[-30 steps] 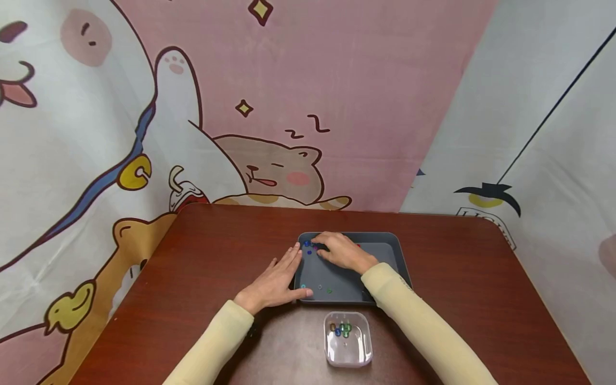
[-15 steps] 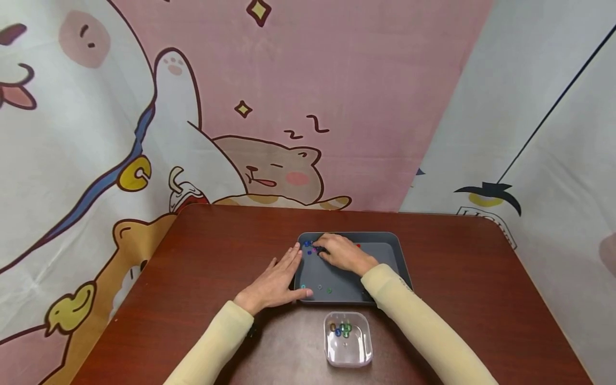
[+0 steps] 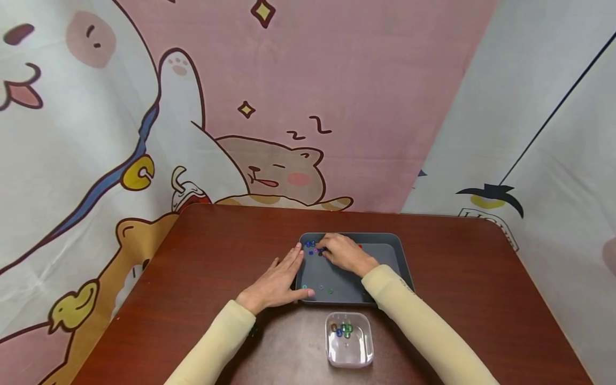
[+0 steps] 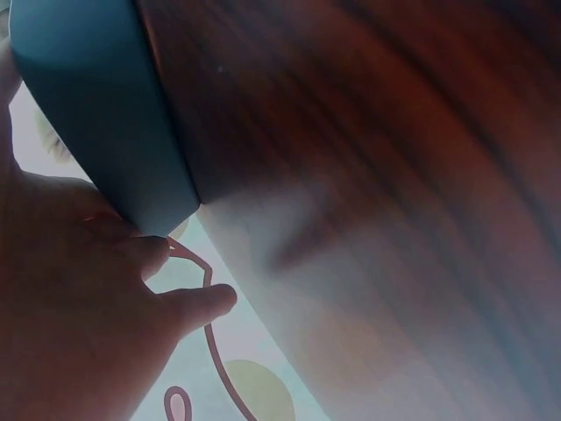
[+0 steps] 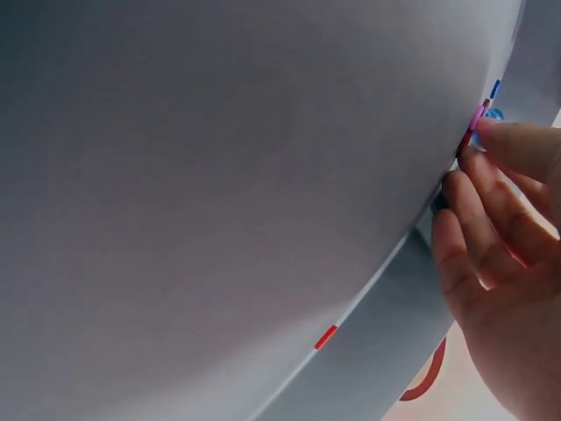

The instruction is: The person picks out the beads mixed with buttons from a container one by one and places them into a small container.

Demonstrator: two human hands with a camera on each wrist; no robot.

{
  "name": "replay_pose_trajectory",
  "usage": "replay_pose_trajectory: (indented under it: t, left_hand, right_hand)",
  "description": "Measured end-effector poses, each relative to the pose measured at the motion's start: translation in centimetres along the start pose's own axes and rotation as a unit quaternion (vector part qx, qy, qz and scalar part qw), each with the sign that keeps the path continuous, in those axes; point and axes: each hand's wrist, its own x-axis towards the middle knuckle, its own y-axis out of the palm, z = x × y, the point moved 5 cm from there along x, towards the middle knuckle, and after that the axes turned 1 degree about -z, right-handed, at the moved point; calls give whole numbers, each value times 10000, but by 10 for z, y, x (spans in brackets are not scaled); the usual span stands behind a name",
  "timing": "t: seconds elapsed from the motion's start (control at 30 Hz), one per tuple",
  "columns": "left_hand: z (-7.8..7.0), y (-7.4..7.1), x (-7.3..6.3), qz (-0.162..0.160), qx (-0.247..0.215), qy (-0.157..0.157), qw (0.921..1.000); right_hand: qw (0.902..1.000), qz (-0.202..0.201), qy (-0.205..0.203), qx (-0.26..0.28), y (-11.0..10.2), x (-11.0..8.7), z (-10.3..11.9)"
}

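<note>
My left hand [image 3: 276, 280] lies along the left side of the grey tray [image 3: 385, 278], fingers straight, thumb over its near left corner. In the left wrist view, this hand [image 4: 79, 289] is against the tray's outer wall [image 4: 105, 105]. Inside the tray's far left corner, my right hand [image 3: 344, 252] has bent fingers among small pieces. Beside the fingertips are blue marbles [image 3: 310, 244], a magenta ring-like piece [image 3: 315, 251] and dark pieces. In the right wrist view, the right hand [image 5: 504, 228] has its thumb by the magenta piece [image 5: 476, 117]; whether it pinches anything is hidden.
A clear square container [image 3: 350, 355] with several glass marbles [image 3: 347, 329] stands in front of the tray. Small rings, one green [image 3: 330, 291], lie near the tray's front edge. A red piece [image 5: 325, 337] lies right of the right hand. A printed cloth hangs behind the brown table [image 3: 216, 240].
My right hand's fingertips have shifted slightly right, leaving more of the blue marbles and the magenta and dark pieces showing. The left hand stays at the tray's edge.
</note>
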Motion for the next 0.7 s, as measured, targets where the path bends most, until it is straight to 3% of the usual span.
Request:
replay_pose_trajectory:
  t: [0.47,0.7]
  left_hand:
    - [-1,0,1,-12,-40,4,10000]
    - [0,0,-1,-39,-109,2,9999]
  right_hand:
    - [9983,-305,39,486,-19,-5,-5]
    - [9954,-538,10,797,-45,-14,1]
